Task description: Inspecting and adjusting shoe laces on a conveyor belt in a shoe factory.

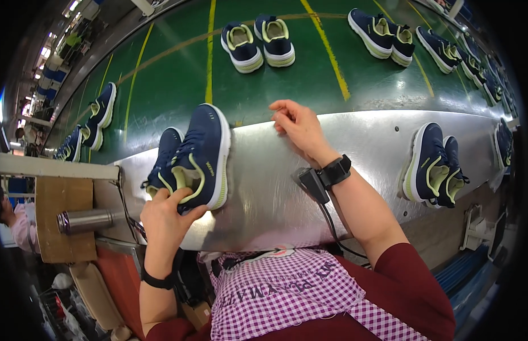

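Purple-and-white checked cloth makes up the apron (281, 295) nearest the camera, with a maroon sleeve (414, 284) beside it. Just beyond, at the left, the left hand (164, 213) grips a navy shoe (208, 136) by its heel: its fingers are clamped on the pale-lined collar, some hooked into the opening and the thumb pressing from outside. The shoe extends forward from these fingers, toe pointing away from the person, so the heel is probably the handiest part to hold. Its mate (167, 149) lies directly to its left, partly covered by it; whether the fingers pinch that one too, I cannot tell. Both are above the steel counter (258, 182), though how much weight it bears is unclear. The right hand (301, 131) hovers near the counter's far edge, fingers loosely curled with nothing visible in them, to the right of the held shoe and apart from it; a black wrist device (335, 170) sits behind it. Farther right on the counter, another pair (420, 165) rests close together, toes away, presumably so mates stay matched. Beyond lies a green belt (173, 74) crossed by yellow lines (209, 57), which seem to mark off spaces; a centre pair (241, 54) stands between two of them, heels toward the person.
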### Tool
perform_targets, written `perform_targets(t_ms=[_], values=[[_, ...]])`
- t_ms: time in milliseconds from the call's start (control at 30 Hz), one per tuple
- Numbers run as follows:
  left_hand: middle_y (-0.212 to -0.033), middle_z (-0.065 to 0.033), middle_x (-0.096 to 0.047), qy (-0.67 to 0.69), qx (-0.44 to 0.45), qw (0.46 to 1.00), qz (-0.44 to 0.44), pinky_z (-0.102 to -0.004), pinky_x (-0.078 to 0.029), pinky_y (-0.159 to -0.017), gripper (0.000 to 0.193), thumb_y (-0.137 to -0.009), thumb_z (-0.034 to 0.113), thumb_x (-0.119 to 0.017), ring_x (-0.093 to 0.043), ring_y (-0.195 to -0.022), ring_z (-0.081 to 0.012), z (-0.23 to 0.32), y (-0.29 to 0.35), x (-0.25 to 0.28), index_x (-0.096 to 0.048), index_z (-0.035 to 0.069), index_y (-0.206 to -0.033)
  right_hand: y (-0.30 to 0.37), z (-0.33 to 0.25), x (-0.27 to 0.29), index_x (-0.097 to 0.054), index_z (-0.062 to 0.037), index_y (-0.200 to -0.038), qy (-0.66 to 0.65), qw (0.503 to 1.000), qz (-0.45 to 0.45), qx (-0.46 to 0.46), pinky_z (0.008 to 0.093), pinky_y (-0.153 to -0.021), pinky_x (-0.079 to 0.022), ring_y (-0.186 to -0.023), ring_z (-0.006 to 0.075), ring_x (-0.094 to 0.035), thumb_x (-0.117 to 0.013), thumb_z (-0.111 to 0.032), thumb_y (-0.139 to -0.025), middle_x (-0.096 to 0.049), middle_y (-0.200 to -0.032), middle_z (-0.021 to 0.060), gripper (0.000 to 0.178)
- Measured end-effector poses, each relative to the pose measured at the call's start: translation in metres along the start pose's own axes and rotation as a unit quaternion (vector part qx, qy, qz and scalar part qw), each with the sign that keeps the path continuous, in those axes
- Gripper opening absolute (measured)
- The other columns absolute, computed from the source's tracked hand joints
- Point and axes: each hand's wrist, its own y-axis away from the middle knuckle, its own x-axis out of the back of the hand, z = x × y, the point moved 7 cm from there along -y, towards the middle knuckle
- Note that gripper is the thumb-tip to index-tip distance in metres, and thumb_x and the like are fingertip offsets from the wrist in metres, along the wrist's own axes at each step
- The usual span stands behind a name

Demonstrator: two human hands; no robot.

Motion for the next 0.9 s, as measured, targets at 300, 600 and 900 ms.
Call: perform_targets(t_ms=[300,600,900], values=[[-0.101,-0.0058,-0.063,0.060,-0.171,0.960,0.213,-0.0379,-0.048,-0.077,0.033,-0.053,0.012,-0.084,-0.057,-0.094,-0.0285,0.063,0.026,0.000,-0.067,0.006,-0.080,0.006,-0.001,-0.008,-0.058,0.0010,-0.123,-0.027,0.999,-0.017,-0.018,0.0260,-0.075,-0.049,-0.083,0.0107,-0.059,-0.062,-0.023,-0.092,-0.066,-0.098,0.0052,0.038],[-0.092,-0.0035,-0.066,0.135,-0.271,0.929,0.214,-0.0374,-0.047,-0.081,0.033,-0.058,0.014,-0.085,-0.057,-0.097,-0.0285,0.119,0.039,-0.024,-0.068,0.007,-0.086,0.016,-0.023,-0.032,-0.044,0.0012,-0.133,-0.330,0.932,-0.150,-0.018,0.0303,-0.097,-0.045,-0.108,0.0153,-0.056,-0.070,-0.029,-0.088,-0.058,-0.122,0.0108,0.061],[-0.092,-0.0065,-0.066,0.195,-0.320,0.907,0.195,-0.0374,-0.047,-0.079,0.026,-0.070,0.013,-0.080,-0.059,-0.089,-0.0271,0.115,0.045,-0.005,-0.067,0.004,-0.090,0.019,-0.027,-0.026,-0.046,0.0027,-0.132,-0.314,0.939,-0.143,0.018,0.0294,-0.095,-0.047,-0.105,0.0138,-0.058,-0.074,-0.027,-0.085,-0.060,-0.118,0.0093,0.062]])
